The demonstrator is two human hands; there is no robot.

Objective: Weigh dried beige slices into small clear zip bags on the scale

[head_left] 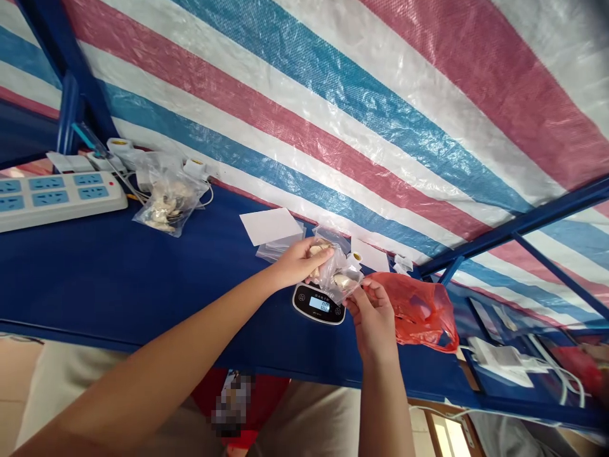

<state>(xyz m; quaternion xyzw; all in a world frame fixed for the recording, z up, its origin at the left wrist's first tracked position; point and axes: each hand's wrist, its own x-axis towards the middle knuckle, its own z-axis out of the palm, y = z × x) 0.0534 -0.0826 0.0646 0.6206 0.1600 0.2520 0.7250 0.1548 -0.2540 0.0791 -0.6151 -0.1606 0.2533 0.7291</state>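
My left hand pinches some pale pieces at the mouth of a small clear plastic bag. My right hand grips the lower edge of that bag with closed fingers. The bag hangs just above a small black digital scale with a lit display, which rests on the blue table. Several pale pieces lie inside the bag.
A red plastic bag lies right of the scale. White paper sheets and empty clear bags sit behind it. A filled clear bag and a white power strip are at the left. A striped tarp backs the table.
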